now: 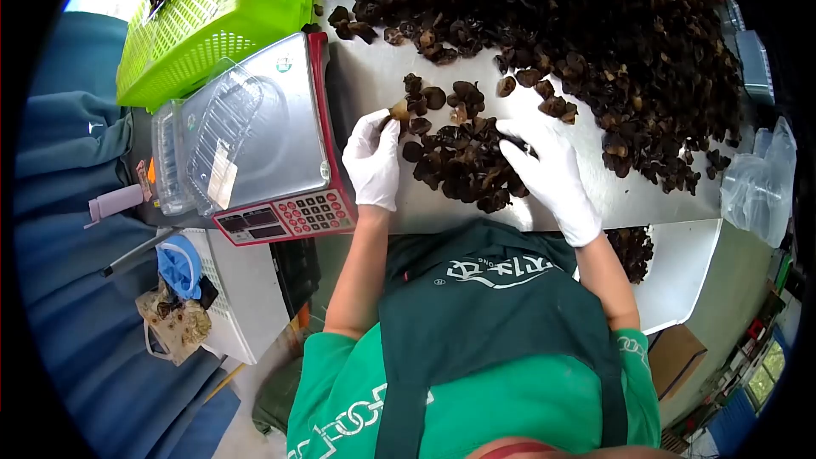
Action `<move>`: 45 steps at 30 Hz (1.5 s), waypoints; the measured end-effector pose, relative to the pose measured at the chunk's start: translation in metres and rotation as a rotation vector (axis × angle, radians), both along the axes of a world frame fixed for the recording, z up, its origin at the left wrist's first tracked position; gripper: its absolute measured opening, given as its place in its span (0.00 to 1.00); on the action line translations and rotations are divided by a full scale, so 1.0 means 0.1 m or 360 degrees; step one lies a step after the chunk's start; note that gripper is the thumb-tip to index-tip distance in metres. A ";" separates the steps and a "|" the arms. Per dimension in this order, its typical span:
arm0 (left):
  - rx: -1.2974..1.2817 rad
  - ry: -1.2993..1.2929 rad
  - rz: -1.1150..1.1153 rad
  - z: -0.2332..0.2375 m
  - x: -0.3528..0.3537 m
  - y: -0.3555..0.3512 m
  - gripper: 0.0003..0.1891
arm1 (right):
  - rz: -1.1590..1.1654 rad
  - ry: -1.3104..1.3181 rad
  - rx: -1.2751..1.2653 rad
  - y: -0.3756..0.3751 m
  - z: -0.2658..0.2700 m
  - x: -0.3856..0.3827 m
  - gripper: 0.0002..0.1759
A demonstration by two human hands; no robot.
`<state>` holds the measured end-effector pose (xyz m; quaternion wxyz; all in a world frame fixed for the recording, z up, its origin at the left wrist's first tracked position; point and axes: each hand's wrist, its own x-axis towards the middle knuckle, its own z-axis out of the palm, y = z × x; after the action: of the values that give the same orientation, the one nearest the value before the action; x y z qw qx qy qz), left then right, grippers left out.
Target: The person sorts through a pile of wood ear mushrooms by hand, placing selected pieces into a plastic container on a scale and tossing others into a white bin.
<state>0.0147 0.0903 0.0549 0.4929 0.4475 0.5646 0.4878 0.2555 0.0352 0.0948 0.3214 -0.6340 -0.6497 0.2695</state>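
My left hand [371, 161], in a white glove, pinches a pale brownish piece of wood ear mushroom [399, 110] between thumb and fingertips. My right hand [551, 177], also gloved, is at the right side of a small pile of dark wood ear mushrooms [463, 161] on the metal table [374, 76]. Its thumb and fingers close around a dark wood ear piece, partly hidden by the glove. Several loose pieces lie just beyond the small pile. A much larger heap of wood ear mushrooms [544, 8] covers the far and right parts of the table.
Left of my hands stands a red-edged digital scale [289, 149] with a clear plastic container [228, 110] on its plate. Behind it is a green basket [229, 21]. Clear plastic packaging [759, 187] sits at the right edge, and a white bin [680, 276] is below the table.
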 end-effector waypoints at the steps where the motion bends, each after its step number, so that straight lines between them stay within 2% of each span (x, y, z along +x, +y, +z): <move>1: 0.0057 0.0053 0.0007 -0.08 -0.03 -0.04 0.10 | 0.0026 -0.0054 0.0032 0.09 -0.06 -0.03 0.11; 2: 0.0116 0.0020 0.0083 -0.15 -0.02 -0.09 0.10 | 0.0054 -0.0109 0.0072 0.19 -0.11 -0.07 0.11; 4: 0.0315 0.0324 0.0088 -0.19 -0.04 -0.16 0.09 | 0.0115 -0.0249 0.0220 0.38 -0.23 -0.20 0.10; 5: 0.0414 0.0454 0.0079 -0.17 -0.05 -0.18 0.09 | 0.0215 -0.0364 0.0422 0.47 -0.37 -0.25 0.10; 6: 0.0602 0.0723 0.0033 -0.13 -0.07 -0.18 0.10 | 0.0231 -0.0520 0.0474 0.52 -0.42 -0.33 0.08; 7: 0.0561 0.0660 0.0053 -0.12 -0.05 -0.20 0.10 | 0.0238 -0.0686 0.0547 0.56 -0.44 -0.41 0.07; 9: 0.0650 0.0726 0.0063 -0.14 -0.04 -0.21 0.10 | 0.0341 -0.1041 0.0257 0.63 -0.55 -0.55 0.05; 14: 0.0682 0.0733 -0.0022 -0.27 0.01 -0.17 0.10 | 0.0389 -0.0920 0.0311 0.68 -0.64 -0.55 0.04; 15: 0.0629 0.0556 0.0026 -0.31 0.05 -0.14 0.09 | 0.0368 -0.0918 0.0342 0.68 -0.67 -0.54 0.04; 17: 0.0636 0.0545 0.0014 -0.30 0.08 -0.11 0.10 | 0.0313 -0.0905 0.0469 0.65 -0.60 -0.53 0.03; 21: 0.0441 0.0441 0.0004 -0.28 0.10 -0.08 0.11 | 0.0413 -0.0842 0.0439 0.67 -0.62 -0.55 0.03; 23: 0.0697 0.0689 0.0007 -0.21 0.10 -0.08 0.11 | 0.0475 -0.0805 0.0439 0.69 -0.69 -0.57 0.04; 27: 0.0492 0.0599 0.0050 -0.18 0.07 -0.11 0.11 | 0.0521 -0.0791 0.0482 0.64 -0.62 -0.56 0.03; 29: 0.0550 0.0659 0.0054 -0.17 0.06 -0.11 0.11 | 0.0536 -0.0808 0.0448 0.68 -0.58 -0.55 0.03; 34: 0.0598 0.0720 0.0018 -0.12 0.05 -0.07 0.11 | 0.0484 -0.0573 0.0439 0.73 -0.59 -0.54 0.02; 37: 0.0607 0.0694 0.0017 -0.07 0.07 -0.03 0.11 | 0.0380 0.0053 0.0247 0.70 -0.38 -0.55 0.09; 38: 0.0624 0.0703 0.0010 -0.04 0.08 -0.03 0.12 | 0.0274 0.0393 -0.0026 0.66 -0.25 -0.55 0.13; 41: 0.0646 0.0640 -0.0002 0.00 0.15 -0.03 0.12 | -0.0002 0.0909 -0.0215 0.61 -0.27 -0.60 0.17; 45: 0.0664 0.0551 -0.0073 0.03 0.29 -0.11 0.12 | 0.0085 0.1259 -0.0477 0.57 -0.35 -0.59 0.25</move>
<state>0.0440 0.0789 0.0584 0.2971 0.6287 0.5175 0.4986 0.1960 0.0923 0.0595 0.4432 -0.5043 -0.4461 0.5918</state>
